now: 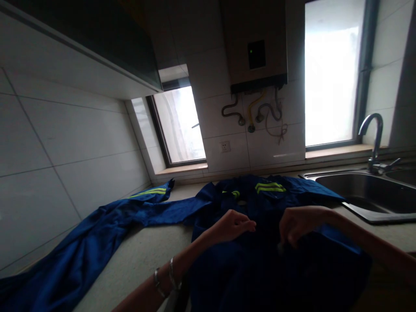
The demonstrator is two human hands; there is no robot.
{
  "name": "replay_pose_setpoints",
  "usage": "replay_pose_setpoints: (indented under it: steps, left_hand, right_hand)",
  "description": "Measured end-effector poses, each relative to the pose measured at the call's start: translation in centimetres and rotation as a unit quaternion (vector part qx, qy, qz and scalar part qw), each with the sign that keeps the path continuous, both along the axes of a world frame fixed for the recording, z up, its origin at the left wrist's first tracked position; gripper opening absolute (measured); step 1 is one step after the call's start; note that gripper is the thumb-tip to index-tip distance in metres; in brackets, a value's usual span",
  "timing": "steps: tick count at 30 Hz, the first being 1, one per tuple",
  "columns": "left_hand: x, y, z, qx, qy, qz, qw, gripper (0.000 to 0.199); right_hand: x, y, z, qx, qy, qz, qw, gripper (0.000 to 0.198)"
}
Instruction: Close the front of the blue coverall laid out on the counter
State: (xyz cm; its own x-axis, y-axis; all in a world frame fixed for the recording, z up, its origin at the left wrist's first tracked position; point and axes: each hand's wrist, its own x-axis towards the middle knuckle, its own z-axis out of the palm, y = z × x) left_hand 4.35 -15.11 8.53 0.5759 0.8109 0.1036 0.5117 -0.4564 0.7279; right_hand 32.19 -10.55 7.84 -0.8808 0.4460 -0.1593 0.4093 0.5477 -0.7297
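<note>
A dark blue work jacket (224, 268) with yellow-green reflective stripes (270, 187) lies spread over the countertop and hangs down at the front. My left hand (234, 224), with bracelets on its wrist, is over the middle of the jacket. Its fingers are curled, thumb near the forefinger; anything between them is too small to make out. To its right, my right hand (297, 224) is closed with its fingers pointing down over the dark cloth. A small pale blurred thing (280, 248) shows by its fingertips. The jacket front beneath is in deep shadow.
Another blue garment part (97, 234) with reflective stripes stretches along the left counter. A steel sink (367, 213) with a faucet (377, 138) is on the right. A water heater (256, 47) with pipes hangs ahead between two windows. An overhead cabinet (81, 47) juts out at upper left.
</note>
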Motion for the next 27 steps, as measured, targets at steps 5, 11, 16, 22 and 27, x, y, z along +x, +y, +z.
replay_pose_setpoints:
  steps: [5, 11, 16, 22, 27]
  left_hand:
    - [-1.4, 0.7, 2.1, 0.044, -0.038, 0.01, 0.998, 0.052]
    - [-2.8, 0.9, 3.8, 0.054, -0.016, 0.027, 0.998, 0.046]
    - [-3.5, 1.3, 5.2, 0.096, 0.006, 0.012, 0.995, 0.04]
    - [-4.0, 1.1, 7.0, 0.138, 0.052, 0.01, 0.989, 0.039]
    - [-5.2, 1.5, 8.0, 0.232, 0.092, 0.059, 0.967, 0.027]
  right_hand:
    - [-0.3, 8.7, -1.2, 0.212, 0.112, -0.246, 0.939, 0.032]
    - [-3.8, 17.8, -3.7, 0.409, -0.018, -0.344, 0.845, 0.049]
    - [-7.8, 20.7, -5.8, 0.483, -0.148, -0.278, 0.817, 0.073]
    - [-11.0, 20.4, -6.1, 0.487, -0.141, -0.289, 0.812, 0.031]
    - [-12.1, 20.4, -1.6, 0.464, -0.112, -0.34, 0.81, 0.034]
